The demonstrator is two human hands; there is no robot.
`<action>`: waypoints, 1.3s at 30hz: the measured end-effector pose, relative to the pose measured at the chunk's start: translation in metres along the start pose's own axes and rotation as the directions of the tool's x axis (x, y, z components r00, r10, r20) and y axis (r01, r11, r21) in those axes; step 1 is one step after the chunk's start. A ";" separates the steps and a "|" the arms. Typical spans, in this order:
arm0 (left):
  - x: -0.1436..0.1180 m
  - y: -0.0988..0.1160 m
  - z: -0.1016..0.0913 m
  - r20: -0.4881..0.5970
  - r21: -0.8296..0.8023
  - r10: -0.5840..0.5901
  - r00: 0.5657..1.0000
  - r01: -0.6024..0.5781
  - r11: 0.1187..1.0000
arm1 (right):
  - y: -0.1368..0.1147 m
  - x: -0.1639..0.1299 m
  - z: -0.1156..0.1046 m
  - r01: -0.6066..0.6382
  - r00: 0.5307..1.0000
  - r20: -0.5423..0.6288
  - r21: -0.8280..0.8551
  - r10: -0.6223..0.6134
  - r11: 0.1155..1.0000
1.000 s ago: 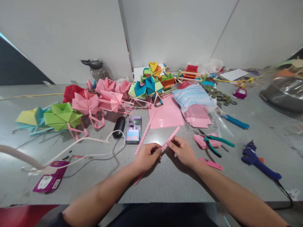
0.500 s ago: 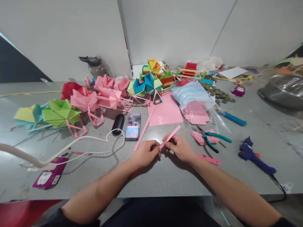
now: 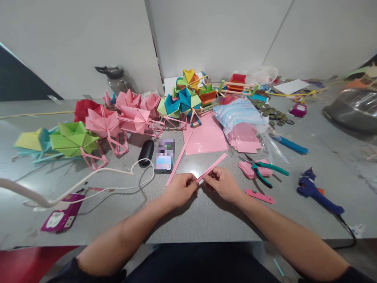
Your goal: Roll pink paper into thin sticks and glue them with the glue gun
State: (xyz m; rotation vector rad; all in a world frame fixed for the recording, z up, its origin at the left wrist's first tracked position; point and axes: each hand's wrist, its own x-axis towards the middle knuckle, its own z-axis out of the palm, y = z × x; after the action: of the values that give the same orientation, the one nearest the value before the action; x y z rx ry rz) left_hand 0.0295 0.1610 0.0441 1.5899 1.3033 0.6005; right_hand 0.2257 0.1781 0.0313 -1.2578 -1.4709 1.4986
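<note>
Between my two hands a narrow pink paper strip point(image 3: 214, 164) slants up to the right. My left hand point(image 3: 182, 190) pinches its lower end, and that end is hidden by the fingers. My right hand point(image 3: 221, 183) grips the strip a little further up, with thumb and fingers closed on it. Another pink strip point(image 3: 179, 159) lies on the table just beyond my left hand. Pink paper sheets point(image 3: 205, 135) lie past my fingertips. Near my right wrist is a flat pink tool point(image 3: 259, 196), perhaps a folding cutter.
Green-handled pliers point(image 3: 259, 173) rest on stacked pink paper pieces point(image 3: 246, 169). A blue glue gun point(image 3: 319, 193) lies at the right. A phone point(image 3: 164, 155), black case point(image 3: 146, 153) and white cable point(image 3: 118, 169) are at the left. Folded paper models point(image 3: 103, 124) line the back.
My right hand has shifted slightly along the strip, and its fingers sit differently. The strip's free end reaches a bit further right and up. Both hands stay close together.
</note>
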 end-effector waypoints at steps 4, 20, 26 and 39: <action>-0.003 0.003 -0.003 -0.040 0.148 0.049 0.998 -0.042 0.988 | -0.001 0.001 -0.001 0.015 0.999 -0.045 0.006 -0.015 1.000; -0.004 0.002 0.001 0.022 0.265 0.134 0.991 -0.135 0.955 | 0.000 -0.001 0.004 -0.011 0.991 0.133 0.023 0.008 1.000; -0.004 0.003 0.004 -0.030 0.275 0.087 0.996 -0.076 0.959 | 0.004 0.000 0.004 0.017 0.999 0.042 -0.038 -0.015 0.999; -0.003 0.002 0.006 -0.020 0.198 0.080 0.997 -0.074 0.977 | 0.003 0.000 0.007 -0.009 1.000 0.011 -0.030 0.010 1.000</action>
State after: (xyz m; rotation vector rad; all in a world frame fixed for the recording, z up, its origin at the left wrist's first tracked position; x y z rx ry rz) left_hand 0.0343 0.1563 0.0438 1.8063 1.3610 0.5566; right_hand 0.2192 0.1754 0.0279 -1.2779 -1.5017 1.4969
